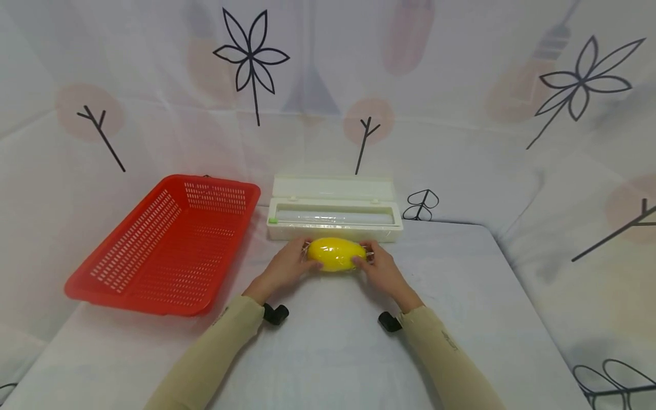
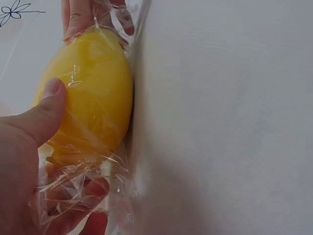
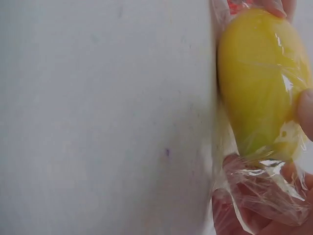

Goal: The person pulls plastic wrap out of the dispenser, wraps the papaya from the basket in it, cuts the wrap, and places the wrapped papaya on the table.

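A yellow mango [image 1: 336,254] in clear cling film is held level between both hands, close over the table. My left hand [image 1: 287,263] grips its left end, thumb on the front and fingers behind. On the other end, my right hand [image 1: 383,272] holds it the same way. Crumpled film [image 2: 80,188] bunches past the mango's end over the left fingers. More loose film [image 3: 269,191] gathers at the right fingers, beside the mango's greenish tip. Just behind the mango stands a white cling film dispenser [image 1: 335,232], its lid raised.
To the left sits a red plastic basket [image 1: 220,296] with slotted sides, tilted in this view. A green tab [image 1: 273,220] shows at the dispenser's left front. White cloth covers the table [image 1: 461,273], and a patterned cloth [image 1: 318,68] hangs behind it.
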### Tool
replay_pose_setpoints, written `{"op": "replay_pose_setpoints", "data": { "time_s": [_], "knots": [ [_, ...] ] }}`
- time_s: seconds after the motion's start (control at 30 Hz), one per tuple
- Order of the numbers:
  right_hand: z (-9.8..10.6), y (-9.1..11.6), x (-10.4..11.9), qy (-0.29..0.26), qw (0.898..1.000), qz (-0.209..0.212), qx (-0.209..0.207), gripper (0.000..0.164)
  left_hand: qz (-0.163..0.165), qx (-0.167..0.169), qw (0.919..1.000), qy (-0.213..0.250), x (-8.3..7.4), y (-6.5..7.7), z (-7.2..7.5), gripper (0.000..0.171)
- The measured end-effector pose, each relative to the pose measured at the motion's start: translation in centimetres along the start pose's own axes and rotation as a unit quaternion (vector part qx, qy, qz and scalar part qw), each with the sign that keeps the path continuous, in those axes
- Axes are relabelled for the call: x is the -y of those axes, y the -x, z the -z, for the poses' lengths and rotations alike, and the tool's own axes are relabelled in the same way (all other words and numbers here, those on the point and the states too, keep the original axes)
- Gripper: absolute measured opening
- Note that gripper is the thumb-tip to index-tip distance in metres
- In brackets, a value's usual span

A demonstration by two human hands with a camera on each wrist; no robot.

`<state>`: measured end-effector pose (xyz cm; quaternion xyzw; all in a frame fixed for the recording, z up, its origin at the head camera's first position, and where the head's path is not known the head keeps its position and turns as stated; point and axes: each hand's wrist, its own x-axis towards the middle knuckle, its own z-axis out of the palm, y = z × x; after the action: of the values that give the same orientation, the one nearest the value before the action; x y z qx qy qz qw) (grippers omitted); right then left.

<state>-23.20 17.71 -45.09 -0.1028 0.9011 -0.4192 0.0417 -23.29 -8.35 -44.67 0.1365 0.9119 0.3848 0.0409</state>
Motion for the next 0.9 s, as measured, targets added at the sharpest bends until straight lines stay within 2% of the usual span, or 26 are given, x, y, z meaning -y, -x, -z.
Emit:
{"op": "replay_pose_setpoints", "data": {
  "time_s": [0.27, 0.4, 0.7, 0.9],
  "knots": [
    [0.0, -0.6, -0.3, -0.010, 1.000, -0.029, -0.005, 0.053, 0.022, 0.001, 0.9997, -0.013, -0.3, -0.5, 0.0, 0.062],
    [0.0, -0.7, -0.4, -0.011, 0.999, -0.036, -0.003, 0.055, 0.021, -0.001, 0.9996, -0.019, -0.5, -0.6, 0.1, 0.060],
    [-0.2, -0.3, 0.0, 0.025, 0.999, -0.006, -0.020, 0.056, -0.015, -0.007, 0.9996, -0.023, 0.3, -0.5, 0.3, 0.065],
    [-0.2, 0.2, 0.1, 0.055, 0.998, 0.010, -0.032, 0.054, -0.038, -0.005, 0.9983, -0.045, 1.0, 0.2, 0.9, 0.058]
  ]
}}
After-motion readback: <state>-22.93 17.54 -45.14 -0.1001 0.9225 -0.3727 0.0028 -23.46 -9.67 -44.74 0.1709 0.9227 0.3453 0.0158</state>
